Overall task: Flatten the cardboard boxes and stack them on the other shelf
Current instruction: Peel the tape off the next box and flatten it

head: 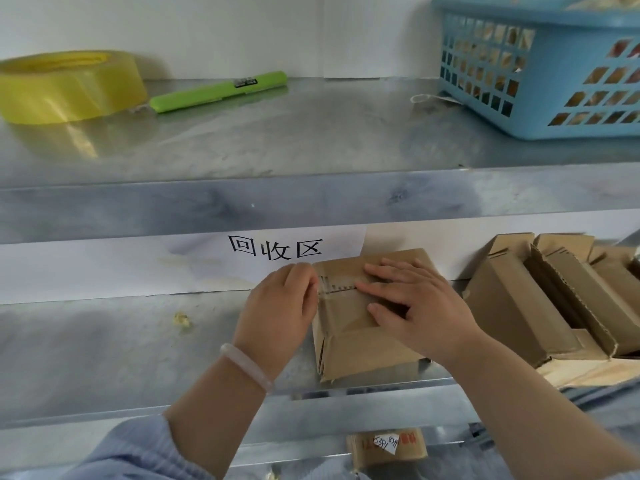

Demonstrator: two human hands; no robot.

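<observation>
A flattened brown cardboard box (349, 344) lies on the middle metal shelf (121, 344), its near edge overhanging the shelf front a little. My right hand (415, 306) rests flat on top of it, fingers spread and pointing left. My left hand (280, 306) sits against the box's left edge, fingers curled onto its upper left corner. To the right, several opened cardboard boxes (554, 299) lie in a loose pile on the same shelf.
The upper shelf holds a yellow tape roll (69, 86), a green box cutter (218, 91) and a blue plastic basket (540, 67). A white paper sign (273, 251) hangs behind the box. A taped carton (388, 445) shows on the shelf below.
</observation>
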